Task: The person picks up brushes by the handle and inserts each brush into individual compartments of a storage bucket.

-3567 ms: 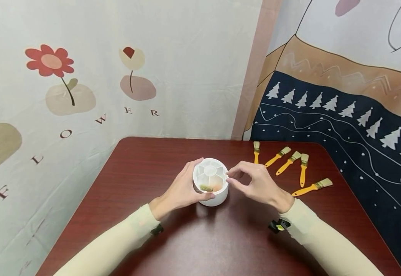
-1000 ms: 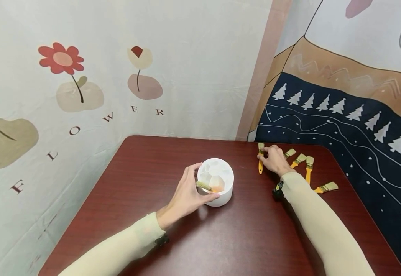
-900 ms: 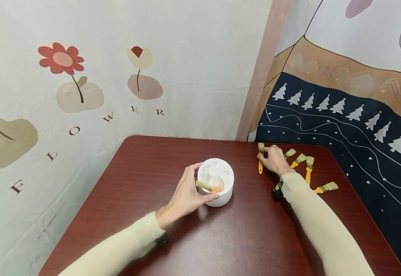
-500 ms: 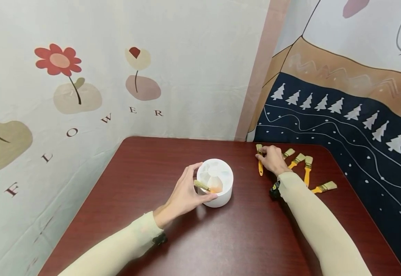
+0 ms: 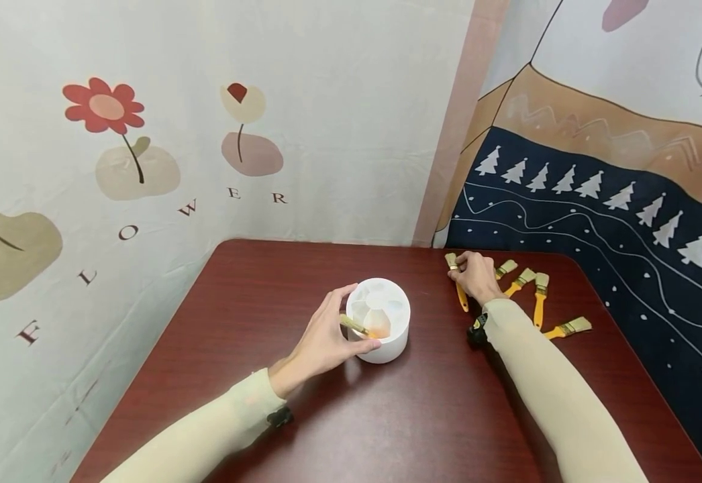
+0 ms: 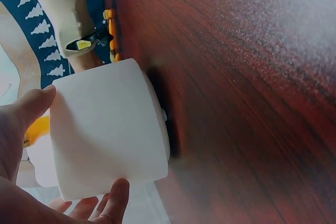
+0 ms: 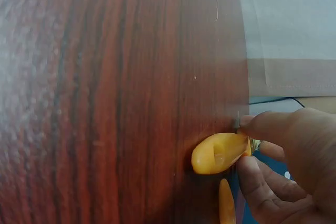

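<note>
My left hand (image 5: 327, 339) grips a white round divided organizer (image 5: 396, 345) at its left side, thumb at the near rim. In the left wrist view the organizer's smooth wall (image 6: 105, 129) fills the grip. A paintbrush (image 5: 352, 325) leans in a front compartment, bristles sticking out over the left rim. At the back right my right hand (image 5: 478, 276) pinches another paintbrush (image 5: 462, 298) near its metal band, its yellow handle angled toward the near right. The right wrist view has that yellow handle (image 7: 215, 153) just at the thumb and fingertips.
Several more yellow-handled paintbrushes (image 5: 540, 302) lie right of my right hand, one (image 5: 571, 327) nearer the table's right edge. The dark red table (image 5: 254, 302) meets a pale printed curtain (image 5: 339, 134) behind and a dark blue patterned one on the right.
My right hand has gone from the organizer to the back right brushes and pinched one. That brush's handle end has swung right. The left hand keeps its grip; the brush inside leans further out left.
</note>
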The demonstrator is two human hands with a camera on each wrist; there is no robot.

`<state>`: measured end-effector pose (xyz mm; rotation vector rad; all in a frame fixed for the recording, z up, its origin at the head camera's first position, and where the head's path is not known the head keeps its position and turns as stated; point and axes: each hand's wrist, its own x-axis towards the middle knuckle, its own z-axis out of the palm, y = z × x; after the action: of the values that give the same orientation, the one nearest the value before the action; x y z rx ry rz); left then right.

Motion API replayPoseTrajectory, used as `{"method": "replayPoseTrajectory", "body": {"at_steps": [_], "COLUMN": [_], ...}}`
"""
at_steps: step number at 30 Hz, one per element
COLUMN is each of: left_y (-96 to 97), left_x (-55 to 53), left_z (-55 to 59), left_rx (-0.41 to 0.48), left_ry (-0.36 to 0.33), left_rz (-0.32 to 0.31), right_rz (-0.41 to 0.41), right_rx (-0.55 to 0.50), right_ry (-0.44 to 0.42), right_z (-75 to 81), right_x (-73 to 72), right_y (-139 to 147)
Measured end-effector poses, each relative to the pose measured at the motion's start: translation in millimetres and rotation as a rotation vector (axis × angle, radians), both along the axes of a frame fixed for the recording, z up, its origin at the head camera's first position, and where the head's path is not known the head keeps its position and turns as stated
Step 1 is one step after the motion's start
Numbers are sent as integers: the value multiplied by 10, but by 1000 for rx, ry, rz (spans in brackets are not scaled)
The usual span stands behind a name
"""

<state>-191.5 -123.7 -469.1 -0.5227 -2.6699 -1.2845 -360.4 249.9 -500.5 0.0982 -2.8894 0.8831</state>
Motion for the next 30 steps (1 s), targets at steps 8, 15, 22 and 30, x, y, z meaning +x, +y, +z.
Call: {"method": "replayPoseTrajectory", "body": {"at_steps": [8,15,22,30], "left_y": [-25,-54,-69,-77], "left_x": [-20,-43,-80,-100], "left_z": [29,26,29,44], "left_rx": [10,28,37,24], "left_ry": [-20,-30,-12,-29], "left_rz": [-35,-82,-107,-121], "right_rz": [-24,-16,-12,-23], "right_rx": [-13,-32,-48,-64], "right_ry": [-19,-35,-13,-7], "right_z": [7,-8,-6,35], "right_x": [-3,18,29,58], "right_y": [-16,-27,-16,-18]}}
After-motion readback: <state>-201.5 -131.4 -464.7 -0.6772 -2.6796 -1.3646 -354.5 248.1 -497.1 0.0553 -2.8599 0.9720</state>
